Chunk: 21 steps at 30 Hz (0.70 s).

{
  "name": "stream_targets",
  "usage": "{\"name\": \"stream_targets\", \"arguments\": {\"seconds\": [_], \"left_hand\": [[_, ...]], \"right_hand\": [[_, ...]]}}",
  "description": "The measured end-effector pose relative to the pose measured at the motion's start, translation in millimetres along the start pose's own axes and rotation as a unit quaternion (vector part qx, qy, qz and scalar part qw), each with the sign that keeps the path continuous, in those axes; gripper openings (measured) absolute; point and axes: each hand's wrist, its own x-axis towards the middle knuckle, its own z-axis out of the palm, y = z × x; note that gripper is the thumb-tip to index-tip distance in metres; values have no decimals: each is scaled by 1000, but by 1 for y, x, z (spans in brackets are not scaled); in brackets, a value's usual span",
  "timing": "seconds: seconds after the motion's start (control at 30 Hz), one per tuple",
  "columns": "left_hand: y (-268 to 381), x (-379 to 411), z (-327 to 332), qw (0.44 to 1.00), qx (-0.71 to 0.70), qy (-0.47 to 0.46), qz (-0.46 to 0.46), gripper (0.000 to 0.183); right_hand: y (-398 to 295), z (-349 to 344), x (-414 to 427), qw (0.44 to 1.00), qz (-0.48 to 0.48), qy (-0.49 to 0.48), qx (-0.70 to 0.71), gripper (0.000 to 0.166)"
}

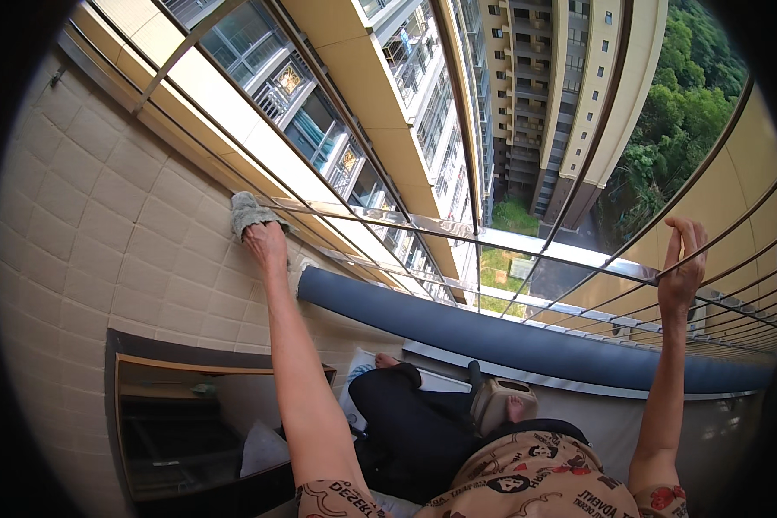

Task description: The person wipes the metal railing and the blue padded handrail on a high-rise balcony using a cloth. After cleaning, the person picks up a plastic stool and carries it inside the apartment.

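Observation:
My left hand (265,241) holds a grey-green cloth (248,212) bunched over its fingers, against the tiled wall (97,201) close to where a metal rail (427,225) of the window bars meets it. At the right, my right hand (681,259) has its fingers around or against a thin bar of the metal grille, by the same rail; its exact grip is partly hidden. Between my arms runs a thick blue-grey handrail (466,333), below the grille.
Under me are my bare feet, one by a beige plastic stool (497,401). A dark-framed window opening (188,421) lies at the lower left. Beyond the bars (596,136) is a long drop beside tall apartment buildings (524,97), with grass and trees (683,123).

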Motion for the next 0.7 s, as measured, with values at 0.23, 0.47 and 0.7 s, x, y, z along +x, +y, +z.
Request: {"name": "stream_targets", "arguments": {"seconds": [0.23,0.47,0.7], "left_hand": [[4,6,17,987,111,-105,-39,31],[-11,0,21,993,83,50,75,26],[3,-22,14,985,14,96,139,24]], "right_hand": [[2,-1,-1,1000,9,-4,-8,8],[-1,1,-1,1000,6,0,-9,8],[-1,1,0,1000,2,4,-8,8]]}}
